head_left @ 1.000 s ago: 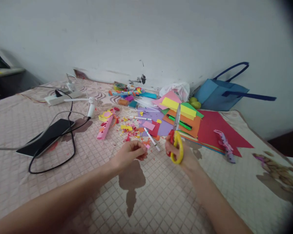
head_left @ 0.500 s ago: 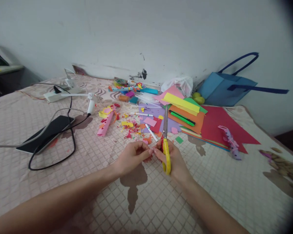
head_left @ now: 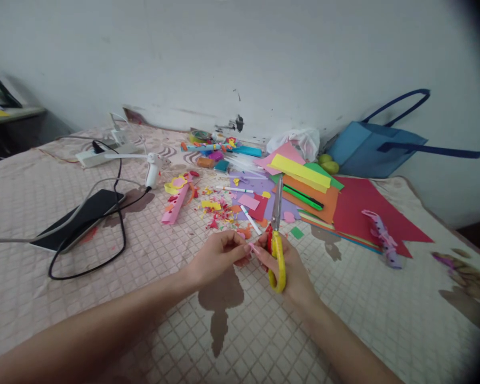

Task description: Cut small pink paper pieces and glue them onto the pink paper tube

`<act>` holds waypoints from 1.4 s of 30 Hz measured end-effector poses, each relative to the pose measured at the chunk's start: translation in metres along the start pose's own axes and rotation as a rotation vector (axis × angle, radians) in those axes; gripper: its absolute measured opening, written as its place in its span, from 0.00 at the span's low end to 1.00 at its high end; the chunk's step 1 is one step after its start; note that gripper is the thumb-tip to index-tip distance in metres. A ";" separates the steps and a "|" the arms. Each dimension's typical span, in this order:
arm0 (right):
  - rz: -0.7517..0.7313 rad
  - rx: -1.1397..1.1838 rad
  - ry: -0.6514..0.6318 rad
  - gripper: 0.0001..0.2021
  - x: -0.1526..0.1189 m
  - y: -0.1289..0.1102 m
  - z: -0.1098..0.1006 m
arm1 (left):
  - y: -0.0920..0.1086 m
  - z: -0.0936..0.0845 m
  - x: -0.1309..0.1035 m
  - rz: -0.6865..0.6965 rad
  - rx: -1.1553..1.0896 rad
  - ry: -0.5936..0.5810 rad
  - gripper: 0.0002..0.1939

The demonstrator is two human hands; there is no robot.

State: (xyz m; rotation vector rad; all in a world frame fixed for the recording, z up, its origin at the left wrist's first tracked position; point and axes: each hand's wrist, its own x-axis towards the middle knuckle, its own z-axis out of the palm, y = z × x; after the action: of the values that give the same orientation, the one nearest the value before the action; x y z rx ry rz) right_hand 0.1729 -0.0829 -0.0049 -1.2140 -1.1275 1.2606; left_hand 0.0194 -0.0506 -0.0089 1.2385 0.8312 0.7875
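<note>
My left hand (head_left: 220, 257) is closed in a pinch at the centre, its fingertips on a small pink piece (head_left: 254, 247). My right hand (head_left: 290, 269) meets it from the right, thumb and finger pinching the same piece. Scissors with yellow and red handles (head_left: 279, 261) hang on my right hand, blades pointing away toward the wall. Beyond the hands lie colourful paper scraps (head_left: 220, 213), a white marker (head_left: 250, 220) and a small green square (head_left: 297, 232).
Coloured sheets (head_left: 380, 208) lie at right, near a decorated purple roll (head_left: 386, 240) and a blue bag (head_left: 378, 149). At left are a black device (head_left: 78, 218), looping cables and a white glue gun (head_left: 152, 169). A decorated pink roll (head_left: 177, 205) lies left of the scraps.
The view has shifted slightly, moving the table items a little to the right. The scissors have tilted on my right hand, and more of the pink piece shows between my fingertips.
</note>
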 end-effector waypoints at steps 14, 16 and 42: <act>-0.079 -0.376 -0.217 0.17 -0.019 0.010 0.013 | 0.030 -0.002 -0.004 0.187 -0.294 0.332 0.09; -0.092 -0.444 -0.210 0.18 -0.020 0.008 0.015 | 0.031 -0.002 -0.004 0.204 -0.307 0.354 0.09; -0.091 -0.514 -0.210 0.14 -0.019 0.012 0.017 | 0.027 0.000 -0.003 0.227 -0.367 0.385 0.09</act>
State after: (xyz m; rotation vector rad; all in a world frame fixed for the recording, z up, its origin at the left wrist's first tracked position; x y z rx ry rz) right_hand 0.1554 -0.1024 -0.0144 -1.4004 -1.7145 1.0786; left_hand 0.0159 -0.0491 0.0178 0.8719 0.8126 1.3286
